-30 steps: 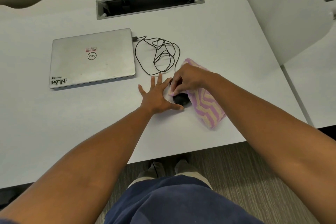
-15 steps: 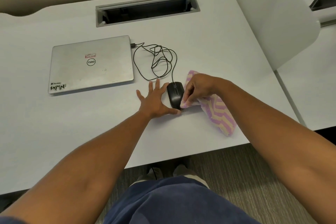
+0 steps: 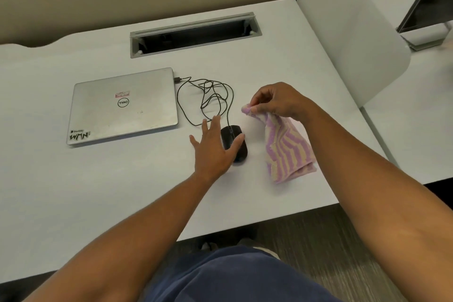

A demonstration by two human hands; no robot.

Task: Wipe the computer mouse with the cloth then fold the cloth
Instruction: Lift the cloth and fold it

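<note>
- Risk, cloth drag: your right hand (image 3: 277,103) holds the cloth (image 3: 286,147) by one corner only, so the rest hangs down to the desk (image 3: 98,191). Judged from this, a swing to the left could sweep the loose end across the mouse (image 3: 234,142) and shift it.
- Risk, cable snag: the mouse cable (image 3: 210,98) lies in loose loops just behind the mouse, running to the laptop (image 3: 122,105). Any push on the mouse could tighten or tangle those loops.
- Risk, poor fold: the cloth is bunched and partly doubled at its lower end. Folding it without first spreading it flat would probably give an uneven result.
- Grip, right hand: thumb and fingertips are pinched closed on the cloth's upper corner, lifted clear of the desk; the other fingers are curled.
- Grip, left hand (image 3: 215,147): fingers are spread wide and flat, holding nothing. The thumb lies across the left side of the mouse.
- Location: the mouse sits on the desk between both hands; the cloth is just right of it, apart from it.
</note>
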